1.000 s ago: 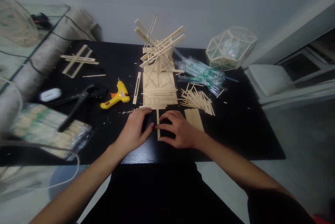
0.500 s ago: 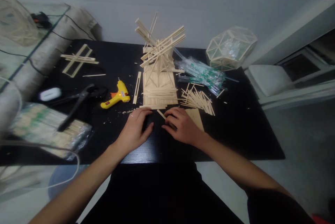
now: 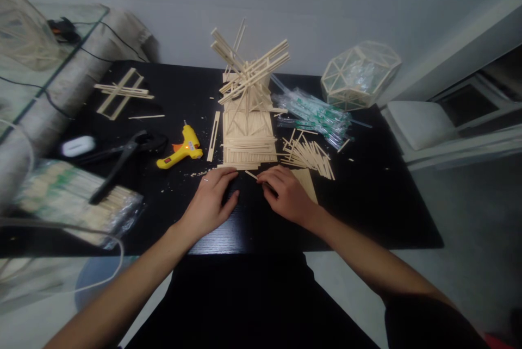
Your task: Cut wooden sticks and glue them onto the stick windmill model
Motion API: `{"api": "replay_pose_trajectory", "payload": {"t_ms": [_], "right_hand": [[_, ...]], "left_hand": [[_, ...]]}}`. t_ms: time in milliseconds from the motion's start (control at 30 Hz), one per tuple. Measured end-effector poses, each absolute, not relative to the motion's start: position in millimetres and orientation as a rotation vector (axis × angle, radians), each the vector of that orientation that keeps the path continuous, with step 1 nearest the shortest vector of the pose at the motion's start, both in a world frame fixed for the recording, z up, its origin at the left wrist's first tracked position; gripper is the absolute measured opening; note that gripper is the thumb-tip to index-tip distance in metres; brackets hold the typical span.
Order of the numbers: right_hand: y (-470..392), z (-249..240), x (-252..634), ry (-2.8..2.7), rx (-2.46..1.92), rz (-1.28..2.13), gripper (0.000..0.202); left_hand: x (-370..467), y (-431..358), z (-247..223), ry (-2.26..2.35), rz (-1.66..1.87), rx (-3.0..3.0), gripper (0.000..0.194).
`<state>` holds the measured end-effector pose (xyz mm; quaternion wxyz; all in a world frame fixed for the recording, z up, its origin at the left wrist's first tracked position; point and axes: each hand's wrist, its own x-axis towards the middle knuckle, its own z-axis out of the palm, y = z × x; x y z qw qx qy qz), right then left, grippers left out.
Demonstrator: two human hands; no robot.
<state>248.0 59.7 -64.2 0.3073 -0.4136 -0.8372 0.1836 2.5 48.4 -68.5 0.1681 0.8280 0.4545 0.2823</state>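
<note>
My right hand (image 3: 285, 191) pinches a short wooden stick (image 3: 250, 174) between thumb and fingers; its tip points left, and the rest is hidden by the fingers. My left hand (image 3: 214, 199), with a ring on it, rests on the black table with thumb and fingers apart and nothing in them. Its fingertips are near a few sticks (image 3: 238, 166) lying side by side. Just beyond both hands is a windmill-like model (image 3: 248, 120) of wooden sticks with crossed blades on top. A thin wooden board (image 3: 304, 183) lies partly under my right hand.
A yellow glue gun (image 3: 185, 148) lies left of the model, near black-handled pliers (image 3: 122, 161) and a bag of sticks (image 3: 77, 199). To the right are loose sticks (image 3: 310, 156), plastic wrappers (image 3: 316, 115) and a stick-framed polyhedron (image 3: 361, 77). A crossed stick frame (image 3: 124, 93) lies back left.
My right hand has shifted slightly to the right, and the short stick in it lies flatter. My left hand has hardly moved.
</note>
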Motion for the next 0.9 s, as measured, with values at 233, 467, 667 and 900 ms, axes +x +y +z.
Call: {"api": "replay_pose_trajectory", "payload": {"t_ms": [233,467,667,900], "right_hand": [[59.3,-66.1,249.3,-2.211,-1.131,0.415,0.022],[60.2,-68.8,249.4,-2.226,-1.150,0.345,0.016],[59.3,-69.2,249.2,-2.212,-1.133,0.332,0.017],[57.0,-64.1,247.7,-2.150,-1.123,0.392,0.017]], "left_hand": [[2.9,48.0,-69.3,1.291,0.781,2.386,0.039],[3.5,48.6,-69.5,1.281,0.720,2.414,0.044],[5.2,49.5,-67.3,1.286,0.693,2.450,0.047],[3.4,49.1,-67.3,1.264,0.780,2.389,0.040]]}}
